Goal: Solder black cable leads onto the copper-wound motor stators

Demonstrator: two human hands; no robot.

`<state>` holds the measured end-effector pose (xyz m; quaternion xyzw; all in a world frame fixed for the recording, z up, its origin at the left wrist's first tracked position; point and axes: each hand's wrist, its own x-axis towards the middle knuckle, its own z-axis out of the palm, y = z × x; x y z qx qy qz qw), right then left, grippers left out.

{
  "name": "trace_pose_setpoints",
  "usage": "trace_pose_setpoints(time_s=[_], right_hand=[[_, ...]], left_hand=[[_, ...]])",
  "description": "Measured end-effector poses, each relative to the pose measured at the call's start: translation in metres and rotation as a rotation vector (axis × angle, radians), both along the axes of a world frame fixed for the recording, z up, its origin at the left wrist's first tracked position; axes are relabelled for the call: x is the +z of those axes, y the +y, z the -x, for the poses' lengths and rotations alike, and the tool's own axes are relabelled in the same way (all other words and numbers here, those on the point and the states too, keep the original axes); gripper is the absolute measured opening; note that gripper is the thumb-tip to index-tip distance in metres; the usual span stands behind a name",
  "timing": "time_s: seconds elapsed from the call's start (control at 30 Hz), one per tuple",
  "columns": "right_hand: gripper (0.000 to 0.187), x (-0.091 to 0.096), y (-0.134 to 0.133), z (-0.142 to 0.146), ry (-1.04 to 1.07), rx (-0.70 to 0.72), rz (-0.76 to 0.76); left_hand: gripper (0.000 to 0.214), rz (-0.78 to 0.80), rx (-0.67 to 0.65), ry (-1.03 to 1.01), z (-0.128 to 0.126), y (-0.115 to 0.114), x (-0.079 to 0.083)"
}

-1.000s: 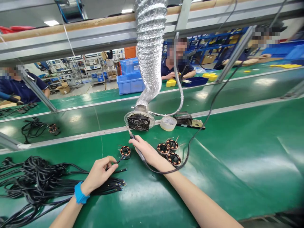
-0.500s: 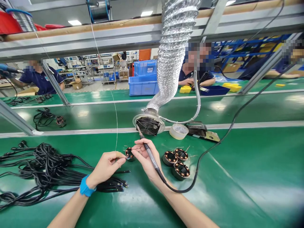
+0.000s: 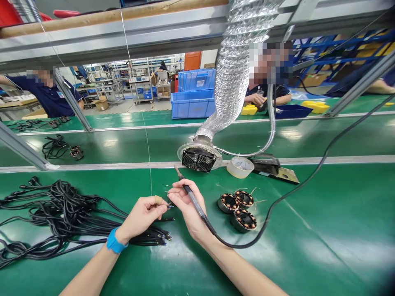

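My right hand point(image 3: 185, 207) is closed round a black soldering iron point(image 3: 193, 199), whose tip points up and left toward the fan. My left hand point(image 3: 143, 216), with a blue wristband, pinches a black wire end and a thin solder strand point(image 3: 147, 148) that hangs from above. Both sets of fingertips meet over a small copper-wound coil, which they mostly hide. Three more wound coils point(image 3: 237, 207) sit just right of my right hand. A bundle of black cables point(image 3: 61, 213) lies at the left, its stripped ends under my left hand.
A fume fan point(image 3: 199, 158) on a silver flexible duct point(image 3: 234, 78) stands behind my hands, with a tape roll point(image 3: 240, 166) and an iron stand point(image 3: 273, 166) beside it. The iron's cord point(image 3: 308, 181) loops off right. Other people sit at the far belt, near blue crates point(image 3: 193, 98).
My left hand moved right and up to meet my right hand at the coil, and now pinches the solder strand too. The view has shifted, so everything sits further right.
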<state>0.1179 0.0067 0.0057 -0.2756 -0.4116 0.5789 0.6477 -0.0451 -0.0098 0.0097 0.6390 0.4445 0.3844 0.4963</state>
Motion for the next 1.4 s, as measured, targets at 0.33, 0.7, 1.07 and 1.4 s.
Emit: trace_pose_setpoints(time_s=[0.33, 0.7, 1.07, 1.4], right_hand=[[0.037, 0.000, -0.001, 0.000, 0.013, -0.028, 0.015], [0.037, 0.002, -0.004, 0.002, 0.001, -0.038, 0.031], [0.031, -0.001, -0.005, 0.004, -0.046, -0.108, -0.050], [0.036, -0.001, -0.006, 0.005, -0.090, -0.206, -0.070]], left_hand=[[0.029, 0.003, 0.021, 0.004, -0.002, -0.001, -0.001], [0.033, 0.004, 0.034, -0.005, -0.001, -0.001, -0.002], [0.036, -0.013, 0.080, -0.059, -0.004, -0.002, 0.004], [0.044, -0.064, 0.183, -0.107, -0.011, -0.004, 0.003]])
